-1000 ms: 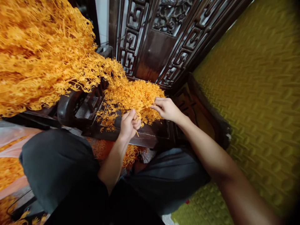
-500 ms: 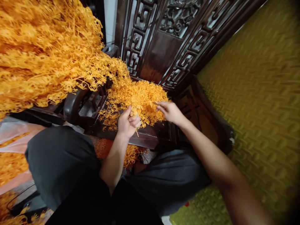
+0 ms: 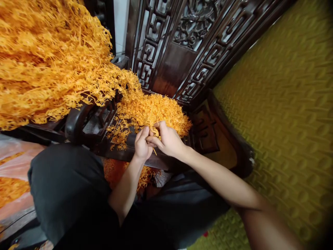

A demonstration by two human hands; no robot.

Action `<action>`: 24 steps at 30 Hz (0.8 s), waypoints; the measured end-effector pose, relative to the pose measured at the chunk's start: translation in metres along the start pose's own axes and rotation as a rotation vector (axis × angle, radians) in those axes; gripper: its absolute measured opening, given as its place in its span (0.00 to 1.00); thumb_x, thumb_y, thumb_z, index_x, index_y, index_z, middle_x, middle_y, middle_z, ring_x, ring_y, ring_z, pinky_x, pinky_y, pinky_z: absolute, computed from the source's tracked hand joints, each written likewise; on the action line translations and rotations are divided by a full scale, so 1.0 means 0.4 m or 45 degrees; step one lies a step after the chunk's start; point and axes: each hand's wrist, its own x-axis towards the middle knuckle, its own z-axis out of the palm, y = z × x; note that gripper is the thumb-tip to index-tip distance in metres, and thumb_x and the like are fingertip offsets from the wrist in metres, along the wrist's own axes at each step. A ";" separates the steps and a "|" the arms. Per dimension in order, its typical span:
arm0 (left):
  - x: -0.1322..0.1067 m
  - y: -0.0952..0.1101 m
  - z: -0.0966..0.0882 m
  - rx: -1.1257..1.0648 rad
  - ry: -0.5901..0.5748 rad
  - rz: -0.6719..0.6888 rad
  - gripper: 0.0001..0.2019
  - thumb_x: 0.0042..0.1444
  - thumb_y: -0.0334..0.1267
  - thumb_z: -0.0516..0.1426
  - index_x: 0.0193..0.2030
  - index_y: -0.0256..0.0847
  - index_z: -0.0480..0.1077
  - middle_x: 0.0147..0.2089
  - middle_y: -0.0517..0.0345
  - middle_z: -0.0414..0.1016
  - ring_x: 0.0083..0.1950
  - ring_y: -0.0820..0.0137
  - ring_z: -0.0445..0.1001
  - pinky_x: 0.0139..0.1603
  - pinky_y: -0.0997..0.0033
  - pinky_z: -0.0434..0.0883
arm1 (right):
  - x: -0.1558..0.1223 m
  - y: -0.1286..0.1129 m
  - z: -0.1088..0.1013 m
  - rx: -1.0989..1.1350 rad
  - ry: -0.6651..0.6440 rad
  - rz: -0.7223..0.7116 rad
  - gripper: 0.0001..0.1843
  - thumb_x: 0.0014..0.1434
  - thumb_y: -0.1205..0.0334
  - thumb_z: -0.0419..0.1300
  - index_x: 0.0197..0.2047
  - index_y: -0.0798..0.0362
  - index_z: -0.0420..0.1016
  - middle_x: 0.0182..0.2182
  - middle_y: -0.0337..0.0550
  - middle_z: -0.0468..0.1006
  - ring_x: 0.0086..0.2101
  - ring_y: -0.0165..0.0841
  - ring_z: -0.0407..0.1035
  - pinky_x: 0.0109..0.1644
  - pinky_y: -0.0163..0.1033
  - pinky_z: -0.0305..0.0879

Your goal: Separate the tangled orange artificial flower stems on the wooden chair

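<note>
My left hand [image 3: 142, 144] is closed round a thin bunch of orange plastic sprigs [image 3: 154, 151], whose stems stick out below the fist. My right hand [image 3: 166, 139] is beside it, touching it, with fingers pinched on the same bunch at its top. Both hands hover in front of a small heap of orange sprigs [image 3: 153, 111] lying on a dark carved wooden seat [image 3: 166, 161]. A much larger mass of orange sprigs [image 3: 49, 59] fills the upper left and spills over a dark wooden armrest [image 3: 75, 121].
A carved dark wooden panel [image 3: 182, 45] rises behind the heap. A yellow-green woven mat [image 3: 286, 104] covers the right side. My knees in black trousers [image 3: 67, 187] are below. More orange sprigs [image 3: 11, 185] lie on pinkish plastic at the lower left.
My right hand has come back from the small heap to my left hand and now pinches the bunch with it. The view has shifted slightly.
</note>
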 end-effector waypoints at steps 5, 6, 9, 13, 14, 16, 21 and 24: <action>-0.004 0.026 0.000 -0.007 -0.150 -0.115 0.26 0.57 0.55 0.66 0.24 0.39 0.61 0.17 0.72 0.48 0.16 0.83 0.44 0.17 0.82 0.48 | 0.005 0.011 0.000 0.128 0.023 -0.153 0.22 0.74 0.41 0.42 0.46 0.51 0.64 0.38 0.50 0.76 0.37 0.39 0.71 0.42 0.45 0.67; -0.007 0.031 0.003 -0.030 -0.191 -0.152 0.25 0.59 0.54 0.64 0.24 0.40 0.60 0.17 0.72 0.46 0.16 0.83 0.43 0.17 0.82 0.48 | 0.010 0.019 -0.002 0.108 0.041 -0.179 0.21 0.75 0.43 0.40 0.43 0.50 0.64 0.37 0.50 0.75 0.36 0.39 0.71 0.43 0.44 0.67; -0.029 0.044 0.019 -0.098 -0.272 -0.304 0.24 0.66 0.49 0.59 0.23 0.40 0.58 0.17 0.72 0.43 0.17 0.81 0.40 0.17 0.80 0.49 | 0.040 0.086 -0.016 -0.043 0.036 -0.260 0.19 0.74 0.49 0.42 0.38 0.50 0.64 0.34 0.50 0.74 0.35 0.39 0.69 0.43 0.44 0.67; -0.060 0.078 0.034 -0.168 -0.337 -0.419 0.26 0.67 0.48 0.56 0.21 0.42 0.53 0.18 0.72 0.36 0.17 0.81 0.36 0.17 0.79 0.47 | 0.072 0.265 -0.071 -0.288 0.104 -0.030 0.12 0.69 0.53 0.50 0.38 0.51 0.67 0.36 0.52 0.76 0.38 0.41 0.70 0.46 0.44 0.65; -0.062 0.089 0.032 -0.164 -0.352 -0.385 0.27 0.67 0.49 0.57 0.20 0.42 0.52 0.18 0.73 0.35 0.17 0.81 0.35 0.17 0.79 0.47 | 0.073 0.310 -0.084 -0.301 0.161 0.050 0.13 0.68 0.53 0.50 0.39 0.52 0.67 0.37 0.54 0.76 0.38 0.42 0.69 0.45 0.45 0.65; -0.054 0.108 0.022 -0.116 -0.367 -0.289 0.26 0.66 0.49 0.58 0.20 0.41 0.55 0.17 0.73 0.36 0.17 0.82 0.36 0.17 0.79 0.48 | 0.069 0.380 -0.100 -0.246 0.306 0.241 0.16 0.71 0.51 0.46 0.42 0.53 0.66 0.36 0.55 0.76 0.36 0.41 0.69 0.43 0.45 0.64; -0.010 0.093 -0.008 0.069 -0.329 -0.145 0.22 0.63 0.49 0.63 0.25 0.39 0.63 0.17 0.72 0.46 0.17 0.82 0.44 0.19 0.81 0.49 | 0.093 0.415 -0.065 0.144 0.388 0.453 0.26 0.70 0.36 0.45 0.41 0.51 0.65 0.28 0.43 0.74 0.26 0.32 0.64 0.32 0.37 0.61; 0.002 0.068 -0.013 0.079 -0.340 -0.161 0.21 0.62 0.50 0.64 0.26 0.38 0.65 0.18 0.71 0.48 0.18 0.82 0.45 0.19 0.81 0.48 | 0.119 0.384 -0.044 0.261 0.370 0.421 0.34 0.67 0.28 0.43 0.38 0.52 0.68 0.24 0.37 0.66 0.24 0.29 0.57 0.29 0.35 0.56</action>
